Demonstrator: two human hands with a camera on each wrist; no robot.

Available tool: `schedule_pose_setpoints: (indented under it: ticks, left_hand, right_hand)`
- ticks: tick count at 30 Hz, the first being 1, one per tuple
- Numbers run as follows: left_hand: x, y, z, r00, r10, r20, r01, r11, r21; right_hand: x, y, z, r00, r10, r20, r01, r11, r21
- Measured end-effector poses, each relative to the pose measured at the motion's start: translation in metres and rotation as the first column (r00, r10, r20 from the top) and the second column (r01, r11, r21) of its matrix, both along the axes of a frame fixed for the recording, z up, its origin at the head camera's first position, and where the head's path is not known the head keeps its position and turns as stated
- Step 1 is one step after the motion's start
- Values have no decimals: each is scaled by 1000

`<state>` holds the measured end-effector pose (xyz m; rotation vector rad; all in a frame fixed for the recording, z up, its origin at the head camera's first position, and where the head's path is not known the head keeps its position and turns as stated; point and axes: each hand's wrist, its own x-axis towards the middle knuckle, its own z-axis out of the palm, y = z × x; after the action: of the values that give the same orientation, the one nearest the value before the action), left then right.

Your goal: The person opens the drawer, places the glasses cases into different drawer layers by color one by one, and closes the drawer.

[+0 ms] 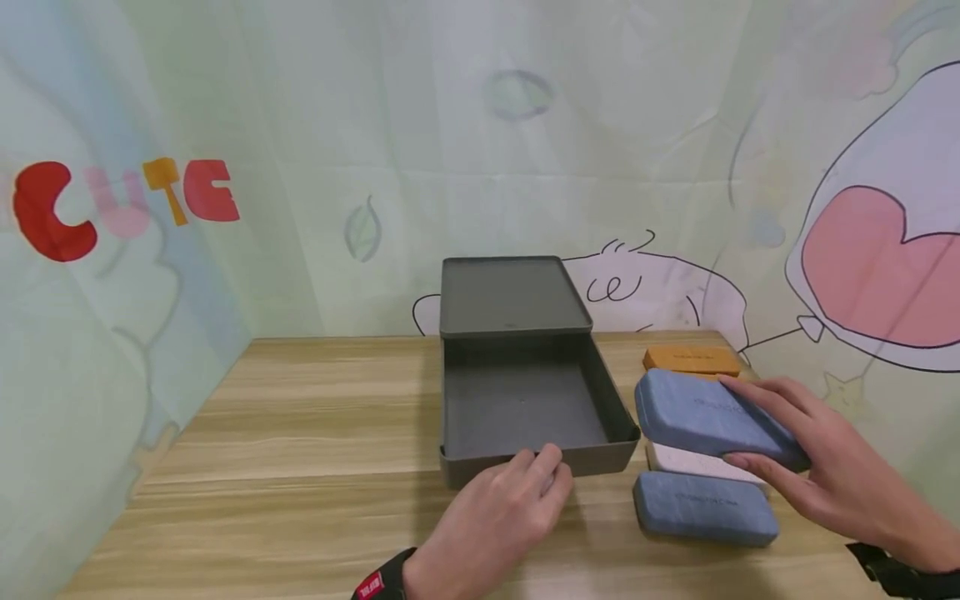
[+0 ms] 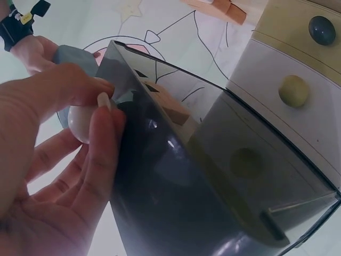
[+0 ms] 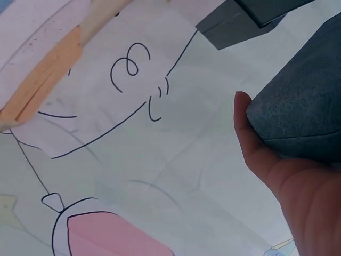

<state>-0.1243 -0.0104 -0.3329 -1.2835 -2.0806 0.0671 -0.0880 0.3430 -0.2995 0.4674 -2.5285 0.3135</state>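
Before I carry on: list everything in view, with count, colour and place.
Wood-grain table: 1, light brown, foreground.
Printed fabric backdrop: 1, mainly pale green, behind.
Open rectangular plastic box: 1, dark grey, centre.
Flat rimmed rectangular panel: 1, dark grey, box's far side.
Rounded oblong cases: 2, blue, one held at right, one lower right.
Partly hidden oblong case: 1, white, right.
Oblong case with dark lettering: at least 1, orange, far right.
Small round knob: 1, pale, box's front.
Unidentified round things: 2, dark and yellowish, right in left wrist view.
Wrist straps: 2, black, wrists.
Left hand: 1, bare, pinching the knob.
Right hand: 1, bare, gripping a blue case.
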Motion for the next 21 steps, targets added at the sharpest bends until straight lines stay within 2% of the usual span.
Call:
schedule_pose_setpoints:
  ticks: [9, 21]
  left_hand:
    - [-1, 1, -1, 1000, 5, -21, -5, 1000, 4]
    - [0, 0, -1, 1000, 7, -31, -7, 1000, 11]
  right_hand:
    - [-17, -13, 12, 999, 28, 47, -29, 999, 22]
    - [-39, -28, 25, 989, 145, -10, -144, 988, 48]
